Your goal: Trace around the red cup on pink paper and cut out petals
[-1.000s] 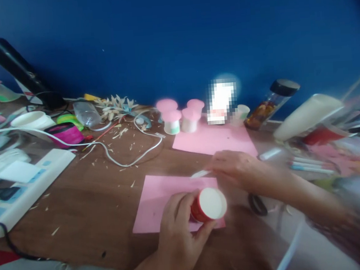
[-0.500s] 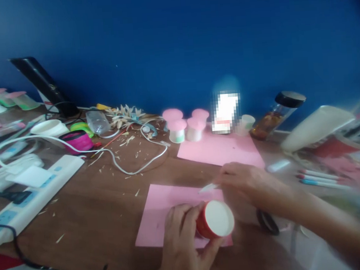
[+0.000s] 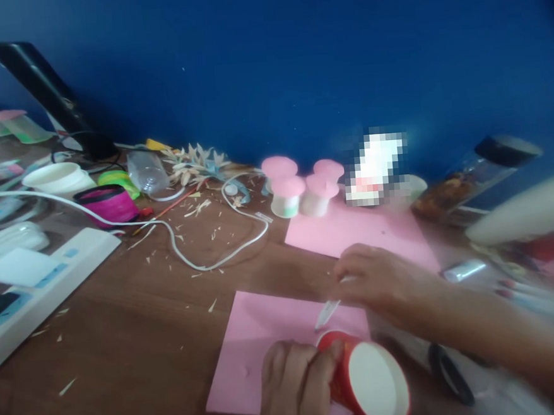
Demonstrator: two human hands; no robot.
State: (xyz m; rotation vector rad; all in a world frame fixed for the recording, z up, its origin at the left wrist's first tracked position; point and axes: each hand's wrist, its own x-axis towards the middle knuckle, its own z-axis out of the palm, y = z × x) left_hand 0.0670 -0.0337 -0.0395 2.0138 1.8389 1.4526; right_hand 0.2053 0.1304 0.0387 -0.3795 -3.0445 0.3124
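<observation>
My left hand is wrapped around a red paper cup, which tilts over its side. The cup's round white end faces right and towards me; I cannot tell whether it is the base or the inside. Under cup and hand lies a sheet of pink paper. Just beyond the cup, my right hand grips a slim white pen-like tool. Its pointed tip is down over the paper, close to the cup's far rim; contact cannot be made out.
Several pink-topped cups stand at the back beside another pink sheet. A white cable and a power strip occupy the left. On the right are a dark-lidded jar, a black ring and blurred markers.
The cup has tipped further to the right and nearer to me, with my left hand still on it. My right hand has turned the white tool's point downward. The view has shifted too.
</observation>
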